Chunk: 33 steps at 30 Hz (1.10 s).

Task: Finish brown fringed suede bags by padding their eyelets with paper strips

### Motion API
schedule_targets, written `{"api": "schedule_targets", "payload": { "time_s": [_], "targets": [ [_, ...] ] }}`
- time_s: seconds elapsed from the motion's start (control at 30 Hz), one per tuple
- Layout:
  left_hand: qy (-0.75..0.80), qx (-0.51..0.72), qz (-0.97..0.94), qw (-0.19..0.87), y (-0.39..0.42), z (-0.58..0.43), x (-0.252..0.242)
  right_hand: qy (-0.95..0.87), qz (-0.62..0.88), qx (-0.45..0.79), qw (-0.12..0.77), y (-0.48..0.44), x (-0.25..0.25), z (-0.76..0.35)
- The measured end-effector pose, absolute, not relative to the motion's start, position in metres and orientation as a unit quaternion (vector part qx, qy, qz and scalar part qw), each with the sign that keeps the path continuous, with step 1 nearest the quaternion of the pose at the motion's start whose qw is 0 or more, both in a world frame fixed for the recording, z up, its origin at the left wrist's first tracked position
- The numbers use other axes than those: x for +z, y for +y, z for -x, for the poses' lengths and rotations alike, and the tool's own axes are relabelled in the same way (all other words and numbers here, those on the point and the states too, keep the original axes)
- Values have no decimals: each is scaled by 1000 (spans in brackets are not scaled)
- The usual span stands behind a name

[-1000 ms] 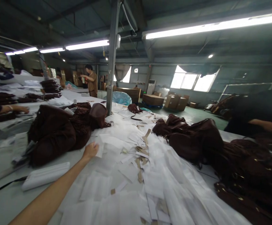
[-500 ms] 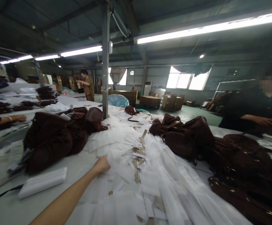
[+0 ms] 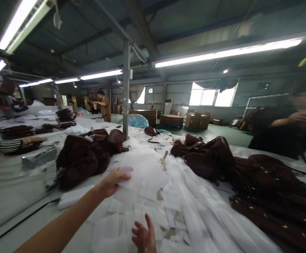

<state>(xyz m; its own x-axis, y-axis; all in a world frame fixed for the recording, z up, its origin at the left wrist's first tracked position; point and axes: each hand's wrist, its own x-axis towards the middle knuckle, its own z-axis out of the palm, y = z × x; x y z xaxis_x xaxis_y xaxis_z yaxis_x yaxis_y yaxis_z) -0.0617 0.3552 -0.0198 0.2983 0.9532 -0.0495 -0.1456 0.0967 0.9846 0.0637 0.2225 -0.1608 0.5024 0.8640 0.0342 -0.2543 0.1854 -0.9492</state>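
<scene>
Over the white-covered table, my left hand [image 3: 112, 181] pinches the left edge of a thin white sheet [image 3: 147, 175]. Part of that sheet looks see-through near the fingertips; whether it is paper or thin foam I cannot tell. Lower down, my right hand [image 3: 144, 234] is raised above loose white pieces [image 3: 110, 225] with its fingers apart and nothing in them. A heap of dark brown bags [image 3: 76, 158] lies just beyond my left hand. Small tan strips [image 3: 164, 160] are scattered to the right of the sheet.
More brown bags [image 3: 208, 154] are piled along the right side. A white power strip [image 3: 75, 196] with a black cord lies at left. A metal post [image 3: 126, 91] rises behind the table. One co-worker [image 3: 276, 123] stands at right; another's striped sleeve [image 3: 2, 142] reaches in at left.
My left hand now has the white sheet lifted by its edge. My right hand has come into view at the bottom. The camera view has tilted up slightly.
</scene>
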Motion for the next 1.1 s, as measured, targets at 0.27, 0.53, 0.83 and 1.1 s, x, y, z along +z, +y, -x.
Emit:
{"api": "schedule_targets", "payload": {
  "time_s": [0.27, 0.53, 0.83, 1.1],
  "targets": [
    [420, 316, -439, 729, 165, 102, -50, -319, 321, 531, 716, 143, -87, -59],
    [493, 183, -502, 687, 73, 105, -86, -313, 476, 428, 701, 31, -113, -92],
    [408, 23, -762, 502, 38, 95, -115, -288, 615, 312, 664, -34, -135, -149],
    [479, 17, -821, 312, 48, 102, -126, -426, 787, 153, 418, -59, -164, -158]
  ]
}}
